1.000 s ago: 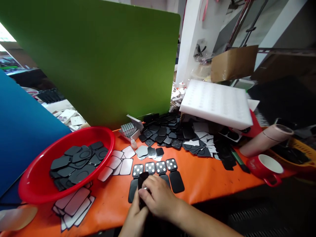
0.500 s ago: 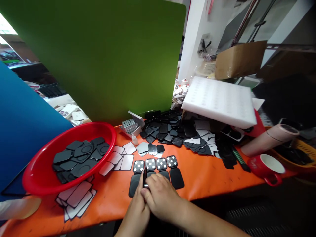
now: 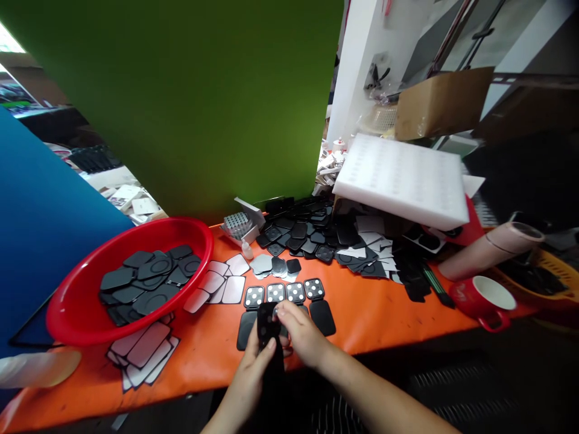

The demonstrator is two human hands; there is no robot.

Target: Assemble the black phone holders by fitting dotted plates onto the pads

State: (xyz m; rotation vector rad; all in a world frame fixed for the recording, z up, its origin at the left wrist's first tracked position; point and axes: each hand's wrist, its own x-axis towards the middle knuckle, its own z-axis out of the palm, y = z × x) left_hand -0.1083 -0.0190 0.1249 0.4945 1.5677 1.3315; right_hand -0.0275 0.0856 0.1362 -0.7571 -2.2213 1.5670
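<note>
My left hand (image 3: 254,365) grips a black hinged plate (image 3: 266,323) over the table's front edge, thumb across its face, which shows faint round spots. Closed at the plate's upper right, my right hand (image 3: 299,333) pinches a small shiny piece (image 3: 275,311) too small to name; its lower fingers are partly hidden. Just behind my hands lies a row of black folding plates, their upper squares set with white dots, such as the left square (image 3: 254,296) and the right square (image 3: 313,289). My hands cover part of the middle plates.
A red basin (image 3: 61,310) of black plates stands left, beside white cards with dark edges (image 3: 149,346). Behind are a box of small silver cylinders (image 3: 238,224), a small bottle (image 3: 246,250) and a heap of black parts (image 3: 298,231). A red mug (image 3: 474,298) and pink flask (image 3: 491,250) stand right.
The black plate has turned from edge-on to show its dotted face. My right hand has shifted from over my left hand to the plate's right side, fingertips at its upper corner.
</note>
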